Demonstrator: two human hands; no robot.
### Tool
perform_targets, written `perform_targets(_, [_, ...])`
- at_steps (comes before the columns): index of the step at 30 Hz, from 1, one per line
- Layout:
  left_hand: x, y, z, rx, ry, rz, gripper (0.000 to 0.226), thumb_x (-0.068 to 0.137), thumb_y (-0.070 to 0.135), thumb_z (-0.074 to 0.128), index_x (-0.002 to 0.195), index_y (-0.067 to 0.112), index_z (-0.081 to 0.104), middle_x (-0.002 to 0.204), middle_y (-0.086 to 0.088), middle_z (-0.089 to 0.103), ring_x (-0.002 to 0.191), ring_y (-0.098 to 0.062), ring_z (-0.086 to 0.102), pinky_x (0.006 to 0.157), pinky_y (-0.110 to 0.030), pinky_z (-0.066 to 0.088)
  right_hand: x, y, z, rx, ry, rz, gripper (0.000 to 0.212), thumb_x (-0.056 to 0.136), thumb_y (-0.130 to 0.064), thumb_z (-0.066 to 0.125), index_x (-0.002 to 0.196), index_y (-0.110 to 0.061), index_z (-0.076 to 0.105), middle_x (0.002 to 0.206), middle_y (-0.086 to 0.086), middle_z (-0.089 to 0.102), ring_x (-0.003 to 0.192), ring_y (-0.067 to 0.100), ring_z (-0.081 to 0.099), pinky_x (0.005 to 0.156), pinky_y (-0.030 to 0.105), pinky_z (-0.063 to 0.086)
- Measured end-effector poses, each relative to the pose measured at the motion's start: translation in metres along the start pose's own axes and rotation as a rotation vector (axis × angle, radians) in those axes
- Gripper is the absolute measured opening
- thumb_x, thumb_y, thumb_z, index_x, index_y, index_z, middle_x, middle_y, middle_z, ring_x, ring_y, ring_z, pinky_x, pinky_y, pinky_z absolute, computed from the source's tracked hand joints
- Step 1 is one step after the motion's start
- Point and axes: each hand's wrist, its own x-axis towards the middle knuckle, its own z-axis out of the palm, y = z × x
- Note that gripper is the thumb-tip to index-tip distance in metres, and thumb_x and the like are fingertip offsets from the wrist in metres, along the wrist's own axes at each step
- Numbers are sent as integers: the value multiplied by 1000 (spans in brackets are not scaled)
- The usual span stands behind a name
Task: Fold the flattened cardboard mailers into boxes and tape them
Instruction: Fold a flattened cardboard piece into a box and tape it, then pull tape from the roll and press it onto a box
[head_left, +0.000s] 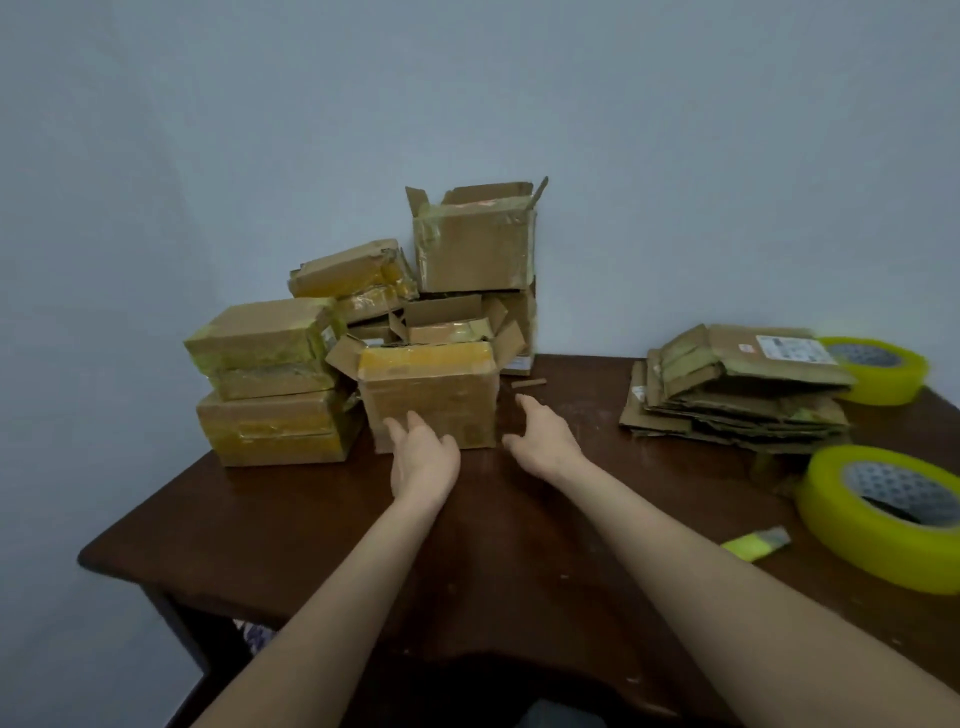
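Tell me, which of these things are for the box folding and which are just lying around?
In the job: front box, flat mailers, near tape roll, far tape roll, yellow cutter.
Lying about: cardboard scrap, taped boxes at the back.

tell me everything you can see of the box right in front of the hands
The box is brown cardboard, standing on the wooden table before the pile of other boxes. Its top front edge is covered with yellowish tape, and flaps splay out at both upper sides. The left hand lies open against its lower front; the right hand hovers open by its right corner, contact unclear.
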Motion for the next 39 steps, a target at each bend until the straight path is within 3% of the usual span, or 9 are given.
perform_targets(3, [-36, 27, 23, -85, 108, 256, 50, 94, 17, 51, 142, 19, 37, 149, -1, 27, 124, -21, 47, 89, -29, 43, -5, 23, -38, -9, 248, 7, 45, 96, -16, 50, 140, -23, 44, 141, 6, 46, 124, 26, 50, 98, 36, 44])
perform_targets(6, [-51, 76, 56, -147, -96, 483, 38, 93, 14, 52, 131, 22, 51, 138, -1, 42, 115, -16, 52, 88, -22, 37, -7, 50, -88, -35, 432, 80, 37, 96, -18, 48, 133, -23, 50, 138, 6, 45, 125, 25, 46, 94, 35, 43])
perform_targets(14, [-33, 194, 131, -229, -449, 367, 58, 94, 35, 53, 144, 12, 36, 147, -9, 40, 131, -26, 42, 101, -31, 36, 0, 149, -210, 14, 759, 408, 57, 95, -33, 55, 142, -8, 35, 148, 15, 31, 135, 32, 33, 103, 43, 36])
perform_targets(18, [-25, 211, 157, -178, -586, 399, 63, 94, 49, 47, 144, 12, 37, 149, -8, 39, 135, -27, 37, 106, -33, 31, 14, 179, -228, 269, 657, 552, 65, 94, -41, 56, 142, -1, 36, 139, 18, 46, 124, 36, 48, 91, 40, 44])
perform_targets(22, [-18, 201, 171, -172, -688, 366, 64, 94, 58, 40, 141, 15, 45, 150, -5, 38, 136, -23, 36, 109, -34, 28, 26, 183, -220, 571, 631, 468, 34, 89, -31, 62, 109, -5, 64, 100, 11, 67, 94, 34, 65, 83, 47, 56])
perform_targets(25, [-11, 194, 161, -348, -555, 359, 74, 89, 60, 49, 146, 14, 35, 149, -2, 38, 136, -21, 37, 110, -34, 29, 27, 166, -218, 824, 639, 328, 12, 87, -11, 61, 98, -13, 65, 97, 7, 68, 97, 32, 66, 82, 51, 57])
perform_targets(29, [-3, 198, 116, -513, -292, 396, 98, 82, 55, 62, 153, 14, 8, 159, -7, 14, 145, -24, 18, 115, -41, 20, 14, 140, -216, 943, 569, 166, 19, 89, -4, 57, 100, -19, 61, 95, -2, 67, 86, 18, 64, 86, 47, 56])
perform_targets(37, [-22, 140, 43, -214, -96, 467, 123, 60, 74, 69, 152, 20, 10, 157, -6, 19, 145, -25, 19, 116, -52, 20, -58, 103, -160, 537, 315, -53, 44, 81, 2, 62, 115, -23, 50, 105, -6, 65, 92, 10, 63, 73, 29, 55])
perform_targets(39, [-33, 112, 34, -249, -178, 450, 137, 42, 83, 69, 152, 25, 12, 156, -8, 24, 142, -27, 26, 114, -52, 26, -73, 103, -137, 367, 251, -85, 50, 79, -3, 66, 122, -24, 50, 114, -5, 65, 104, 13, 62, 85, 31, 52])
